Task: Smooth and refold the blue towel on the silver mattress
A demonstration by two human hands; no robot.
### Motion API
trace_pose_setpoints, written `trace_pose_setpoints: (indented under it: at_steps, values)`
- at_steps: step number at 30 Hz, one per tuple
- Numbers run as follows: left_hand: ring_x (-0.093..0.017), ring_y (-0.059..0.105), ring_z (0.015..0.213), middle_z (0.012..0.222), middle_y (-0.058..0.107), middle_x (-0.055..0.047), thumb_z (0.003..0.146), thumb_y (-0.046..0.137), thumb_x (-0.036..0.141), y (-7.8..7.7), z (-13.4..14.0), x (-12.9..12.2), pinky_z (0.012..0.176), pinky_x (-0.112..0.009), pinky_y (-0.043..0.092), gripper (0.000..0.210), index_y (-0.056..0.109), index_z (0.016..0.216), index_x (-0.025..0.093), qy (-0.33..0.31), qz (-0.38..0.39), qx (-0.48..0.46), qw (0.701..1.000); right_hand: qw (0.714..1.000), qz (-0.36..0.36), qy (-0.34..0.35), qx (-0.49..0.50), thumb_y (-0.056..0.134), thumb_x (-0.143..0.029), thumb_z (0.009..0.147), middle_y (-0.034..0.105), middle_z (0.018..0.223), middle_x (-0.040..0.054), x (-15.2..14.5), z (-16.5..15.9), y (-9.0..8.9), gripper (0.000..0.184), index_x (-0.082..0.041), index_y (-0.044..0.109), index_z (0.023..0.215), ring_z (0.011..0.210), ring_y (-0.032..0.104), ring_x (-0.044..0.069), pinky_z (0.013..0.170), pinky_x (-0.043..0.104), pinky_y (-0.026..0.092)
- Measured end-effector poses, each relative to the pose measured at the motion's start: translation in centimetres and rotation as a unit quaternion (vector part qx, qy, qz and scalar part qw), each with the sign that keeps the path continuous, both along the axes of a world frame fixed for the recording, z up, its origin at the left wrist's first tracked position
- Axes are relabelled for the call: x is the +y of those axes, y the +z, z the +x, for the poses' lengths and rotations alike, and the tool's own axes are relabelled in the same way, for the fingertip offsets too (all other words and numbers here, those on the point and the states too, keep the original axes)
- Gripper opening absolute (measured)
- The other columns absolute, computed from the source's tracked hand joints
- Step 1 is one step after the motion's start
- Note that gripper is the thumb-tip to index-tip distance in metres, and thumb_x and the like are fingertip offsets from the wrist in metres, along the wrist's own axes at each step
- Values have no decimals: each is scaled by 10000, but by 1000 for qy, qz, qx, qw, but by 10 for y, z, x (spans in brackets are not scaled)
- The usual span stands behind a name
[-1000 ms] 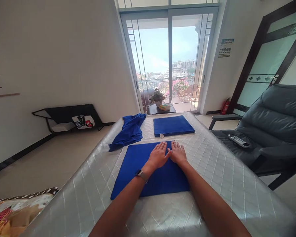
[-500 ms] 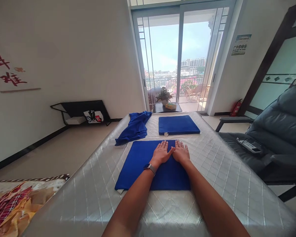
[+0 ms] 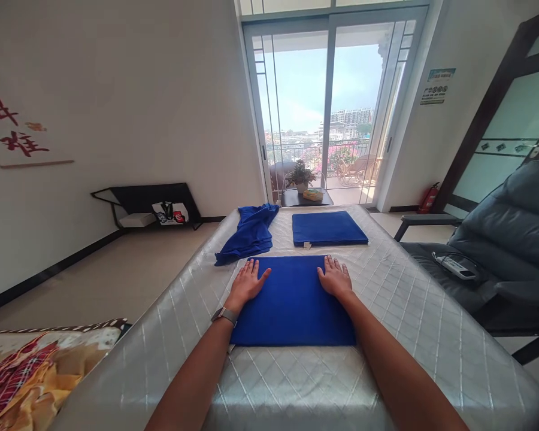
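Observation:
A flat, folded blue cloth (image 3: 294, 305) lies squared up in front of me on the silver quilted bed surface (image 3: 296, 383). My left hand (image 3: 248, 280) rests flat with fingers stretched on its far left corner; a watch is on that wrist. My right hand (image 3: 336, 276) lies flat at the far right corner, thumb apart, partly over the cloth's edge. Beyond them sits a neat folded blue stack (image 3: 329, 228) with a small white tag. To its left, a crumpled blue cloth (image 3: 250, 232) lies in loose folds.
A grey recliner (image 3: 512, 239) with a white-and-grey device (image 3: 453, 266) on its seat stands at the right. Patterned fabrics (image 3: 36, 377) lie at lower left. Past the bed's far end are a small table with a potted plant (image 3: 300, 175) and a sliding glass door (image 3: 330, 102).
My hands have moved apart from the cloth's middle, the left one to its left edge and the right one slightly right. The folded cloth now sits a little further right in view.

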State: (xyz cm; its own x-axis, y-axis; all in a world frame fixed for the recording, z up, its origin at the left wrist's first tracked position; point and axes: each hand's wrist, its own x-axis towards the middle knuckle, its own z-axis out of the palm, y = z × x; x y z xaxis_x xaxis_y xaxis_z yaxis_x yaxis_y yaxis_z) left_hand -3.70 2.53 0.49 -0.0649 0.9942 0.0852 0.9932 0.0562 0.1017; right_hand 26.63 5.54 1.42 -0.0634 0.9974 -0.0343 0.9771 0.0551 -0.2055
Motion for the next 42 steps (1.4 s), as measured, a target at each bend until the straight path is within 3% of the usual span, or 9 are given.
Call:
trace_pose_setpoints:
  at_steps: [13, 22, 31, 37, 42]
  values:
    - [-292, 219, 1511, 1620, 255, -207, 926, 36, 743, -7, 2, 5, 1220, -453, 209, 970, 301, 1543, 43, 1, 24, -18, 1000, 1000, -12, -5, -27, 134, -505, 1013, 80, 1676, 38, 0, -1, 3, 698, -142, 101, 1609, 1531, 80, 189, 1227, 419, 47]
    - [-297, 237, 1505, 1608, 274, -220, 947, 66, 719, -5, 6, 2, 1216, -459, 213, 938, 311, 1535, 31, 1, 41, -29, 999, 998, 15, -2, -64, 148, -418, 1027, 107, 1670, 45, -20, -5, 20, 643, -131, 152, 1602, 1532, 77, 194, 1228, 436, 54]
    - [-295, 235, 1506, 1607, 279, -208, 955, 79, 703, -7, 6, 4, 1216, -468, 209, 908, 310, 1539, 47, 4, 37, -25, 999, 999, -15, 3, -40, 154, -471, 1027, 114, 1668, 49, -49, 2, 4, 680, -108, 136, 1602, 1531, 100, 198, 1234, 401, 63]
    - [-294, 241, 1504, 1605, 281, -211, 974, 129, 668, -1, 2, 5, 1231, -461, 183, 880, 310, 1532, 13, 7, 31, 7, 999, 1000, -19, 2, -22, 151, -475, 1024, 103, 1668, 41, -50, 1, 8, 688, -104, 129, 1602, 1532, 94, 204, 1238, 407, 53]
    - [-274, 228, 1510, 1607, 302, -180, 1006, 164, 600, 4, 27, -12, 1242, -455, 174, 786, 300, 1545, 44, -53, 66, 14, 996, 1000, -28, 7, -6, 137, -472, 1020, 84, 1669, 38, -51, 1, 9, 688, -107, 122, 1603, 1534, 75, 205, 1237, 419, 49]
